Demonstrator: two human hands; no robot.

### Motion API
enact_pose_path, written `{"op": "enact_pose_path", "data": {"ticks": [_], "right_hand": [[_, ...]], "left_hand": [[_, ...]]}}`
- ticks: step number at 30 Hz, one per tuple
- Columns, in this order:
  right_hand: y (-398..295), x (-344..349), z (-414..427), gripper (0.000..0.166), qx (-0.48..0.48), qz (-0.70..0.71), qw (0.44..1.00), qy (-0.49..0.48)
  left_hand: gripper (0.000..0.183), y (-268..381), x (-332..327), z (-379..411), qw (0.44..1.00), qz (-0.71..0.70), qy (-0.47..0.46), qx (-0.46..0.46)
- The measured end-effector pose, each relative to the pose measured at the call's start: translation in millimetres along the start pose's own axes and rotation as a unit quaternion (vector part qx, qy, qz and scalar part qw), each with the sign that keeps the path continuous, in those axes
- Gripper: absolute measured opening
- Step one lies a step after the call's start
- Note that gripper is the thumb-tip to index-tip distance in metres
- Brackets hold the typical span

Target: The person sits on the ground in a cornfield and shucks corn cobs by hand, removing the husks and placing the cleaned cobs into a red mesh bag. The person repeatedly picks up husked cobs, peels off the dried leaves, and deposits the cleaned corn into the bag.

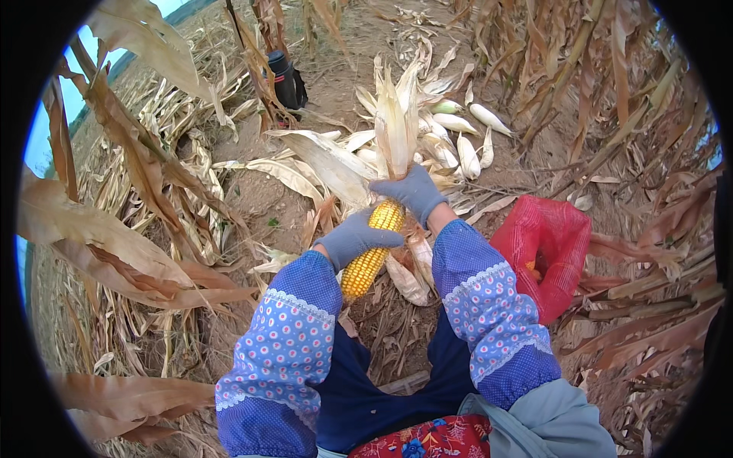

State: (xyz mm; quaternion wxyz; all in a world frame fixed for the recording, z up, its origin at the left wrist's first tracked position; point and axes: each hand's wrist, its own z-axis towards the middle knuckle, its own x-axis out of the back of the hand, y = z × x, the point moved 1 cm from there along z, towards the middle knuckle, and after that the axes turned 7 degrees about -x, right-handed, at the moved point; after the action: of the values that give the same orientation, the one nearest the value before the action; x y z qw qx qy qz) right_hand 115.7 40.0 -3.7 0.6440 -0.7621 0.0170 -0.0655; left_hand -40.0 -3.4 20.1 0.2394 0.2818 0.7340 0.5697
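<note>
A yellow ear of corn [365, 269] slants between my gloved hands, its kernels bare and its tip towards me. My left hand [358, 237], in a grey knit glove, is wrapped around the middle of the ear. At the upper end, my right hand [413, 192], gloved alike, grips the base where the pale dry husks [395, 123] are folded back and point away from me. Several ears in whitish husks [468, 156] lie on the soil just beyond. The far side of the grip is hidden by the gloves.
To the right stands a red mesh sack [558, 275] with its mouth agape and something orange-yellow inside. A dark bottle [280, 77] stands at the upper left among stalks. Dry corn stalks and leaves [149, 275] rise on both sides, and loose husks litter the ground.
</note>
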Motion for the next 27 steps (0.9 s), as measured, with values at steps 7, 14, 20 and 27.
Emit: {"op": "enact_pose_path", "data": {"ticks": [7, 14, 20, 27], "right_hand": [[5, 7, 3, 0.038, 0.038, 0.103, 0.985, 0.134], [-7, 10, 4, 0.041, -0.009, 0.276, 0.947, 0.165], [-28, 11, -9, 0.037, -0.025, 0.396, 0.897, 0.198], [9, 35, 11, 0.03, -0.004, 0.346, 0.938, 0.004]], "left_hand": [[0.089, -5, -17, 28, 0.912, 0.391, 0.129, -0.003], [0.088, -12, -14, 24, 0.932, 0.328, 0.124, -0.092], [0.061, -16, -20, 23, 0.98, 0.116, 0.086, -0.134], [0.047, 5, -28, 18, 0.992, -0.126, -0.005, -0.03]]}}
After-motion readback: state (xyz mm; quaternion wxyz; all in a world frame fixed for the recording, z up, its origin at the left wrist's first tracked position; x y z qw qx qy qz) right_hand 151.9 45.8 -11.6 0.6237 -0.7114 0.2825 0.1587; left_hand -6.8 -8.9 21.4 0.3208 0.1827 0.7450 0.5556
